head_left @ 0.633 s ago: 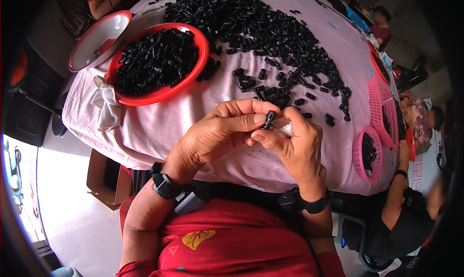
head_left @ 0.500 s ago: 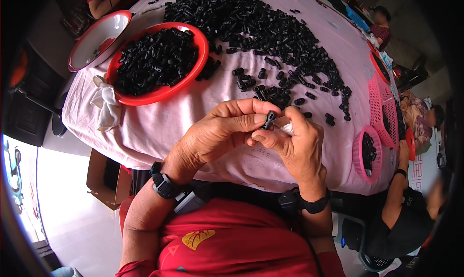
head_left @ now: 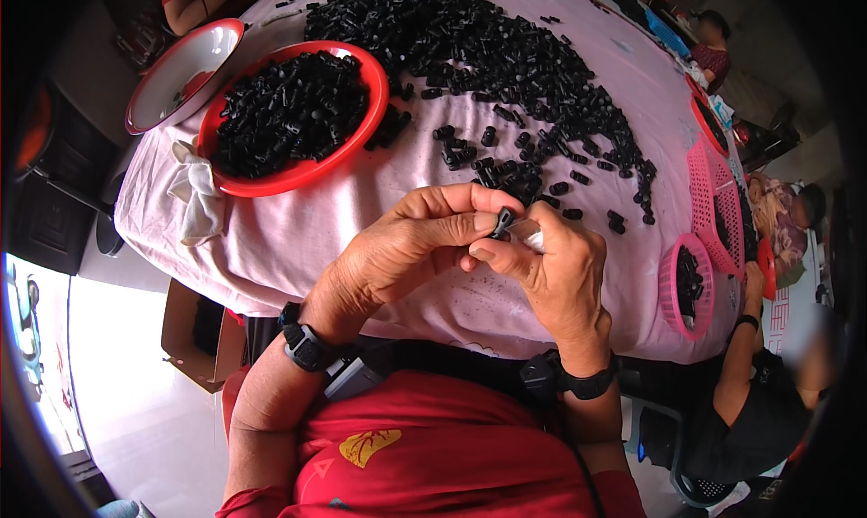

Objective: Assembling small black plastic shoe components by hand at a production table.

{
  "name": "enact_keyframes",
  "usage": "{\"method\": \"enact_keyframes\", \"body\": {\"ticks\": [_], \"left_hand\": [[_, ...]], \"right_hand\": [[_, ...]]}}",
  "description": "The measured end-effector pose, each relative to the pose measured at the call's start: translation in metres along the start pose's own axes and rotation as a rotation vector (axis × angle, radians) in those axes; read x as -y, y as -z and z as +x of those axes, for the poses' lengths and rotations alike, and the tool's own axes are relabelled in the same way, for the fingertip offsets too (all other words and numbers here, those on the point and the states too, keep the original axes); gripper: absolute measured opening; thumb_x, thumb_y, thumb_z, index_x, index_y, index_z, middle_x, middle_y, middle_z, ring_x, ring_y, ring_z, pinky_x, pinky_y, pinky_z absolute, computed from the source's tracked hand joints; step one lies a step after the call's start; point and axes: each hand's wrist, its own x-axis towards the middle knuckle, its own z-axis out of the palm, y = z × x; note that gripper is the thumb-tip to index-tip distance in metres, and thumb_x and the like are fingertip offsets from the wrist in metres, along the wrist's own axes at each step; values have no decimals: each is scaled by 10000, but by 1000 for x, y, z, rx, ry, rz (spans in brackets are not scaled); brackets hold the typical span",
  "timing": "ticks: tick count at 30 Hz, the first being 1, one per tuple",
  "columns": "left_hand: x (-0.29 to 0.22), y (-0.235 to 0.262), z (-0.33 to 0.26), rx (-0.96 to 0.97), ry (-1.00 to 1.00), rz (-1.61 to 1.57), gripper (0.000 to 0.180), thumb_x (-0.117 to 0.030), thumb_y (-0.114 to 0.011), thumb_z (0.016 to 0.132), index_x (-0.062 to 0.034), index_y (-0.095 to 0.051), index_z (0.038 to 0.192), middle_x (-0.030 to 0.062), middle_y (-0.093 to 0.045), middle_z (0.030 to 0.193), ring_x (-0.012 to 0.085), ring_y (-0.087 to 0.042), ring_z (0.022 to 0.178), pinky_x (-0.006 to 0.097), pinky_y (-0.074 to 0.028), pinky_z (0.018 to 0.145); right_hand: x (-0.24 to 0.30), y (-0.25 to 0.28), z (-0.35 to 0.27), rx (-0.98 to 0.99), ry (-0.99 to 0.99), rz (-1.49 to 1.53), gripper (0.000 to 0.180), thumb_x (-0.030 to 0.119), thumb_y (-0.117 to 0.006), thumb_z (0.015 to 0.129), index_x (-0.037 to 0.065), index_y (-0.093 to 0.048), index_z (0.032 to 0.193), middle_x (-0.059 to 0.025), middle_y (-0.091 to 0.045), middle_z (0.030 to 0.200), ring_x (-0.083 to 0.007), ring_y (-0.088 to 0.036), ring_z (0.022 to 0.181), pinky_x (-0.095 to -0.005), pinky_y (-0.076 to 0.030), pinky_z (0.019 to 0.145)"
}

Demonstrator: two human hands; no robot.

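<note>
Between the thumb and fingers of my left hand [head_left: 411, 238] is a small black plastic part [head_left: 502, 222], tilted upward. My right hand [head_left: 564, 261] meets it from the other side, closed on a small clear piece with white at its end [head_left: 531, 235]. I cannot tell exactly what that piece is; its edge lies against or very near the black part. Just beyond my fingertips, loose black parts [head_left: 506, 172] lie on the pink tablecloth [head_left: 316, 238]. They are short, ridged and tube-like, and spread from a large heap [head_left: 424, 30] farther back.
A red-rimmed basin [head_left: 381, 93] full of black parts stands at left, beside a white enamel basin [head_left: 172, 84] and a crumpled white cloth [head_left: 197, 202]. Pink baskets [head_left: 668, 288] holding parts line the right edge. Other people sit at the far left and right. An open carton [head_left: 185, 360] is below.
My two hands keep almost the same pose, with only a slight shift of the black part between the fingertips. At the right, a nearby person's head has moved a little.
</note>
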Motion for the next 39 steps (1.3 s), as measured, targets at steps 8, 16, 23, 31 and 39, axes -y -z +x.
{"method": "enact_keyframes", "body": {"ticks": [8,16,23,31,39], "left_hand": [[-2,-1,1,-68,-19,32,298,-133,-612,920,-9,-588,1190,18,-652,935,80,-597,791,247,-491,750],[-4,3,0,-105,-41,44,258,-118,-619,913,-25,-602,1153,51,-675,924,90,-622,809,230,-492,732],[-1,7,2,-128,-39,6,198,-98,-608,920,-34,-620,1106,41,-665,993,103,-627,837,249,-507,719],[0,-6,1,-123,-120,21,180,-175,-652,907,-48,-631,1033,-7,-635,854,65,-593,734,208,-488,657],[-2,-7,-1,-80,-183,61,182,-196,-659,905,-51,-628,1010,-1,-627,843,73,-582,718,222,-495,671]], "right_hand": [[-2,1,-5,-42,-30,149,403,383,-776,766,39,-569,801,-75,-629,663,-184,-628,538,-288,-474,480],[1,0,-4,-17,-57,366,309,48,-718,832,-1,-579,1103,-88,-676,881,-91,-659,666,-215,-491,537],[6,-1,1,61,-25,484,364,8,-685,832,-8,-561,1174,-101,-696,977,-102,-689,720,-200,-516,570],[0,6,-2,102,-85,637,337,44,-669,865,-20,-565,1178,-75,-711,874,-40,-656,684,-152,-443,522],[8,0,-1,21,-95,721,319,79,-687,864,-8,-597,1158,7,-660,699,35,-514,539,-127,-351,479]]}}
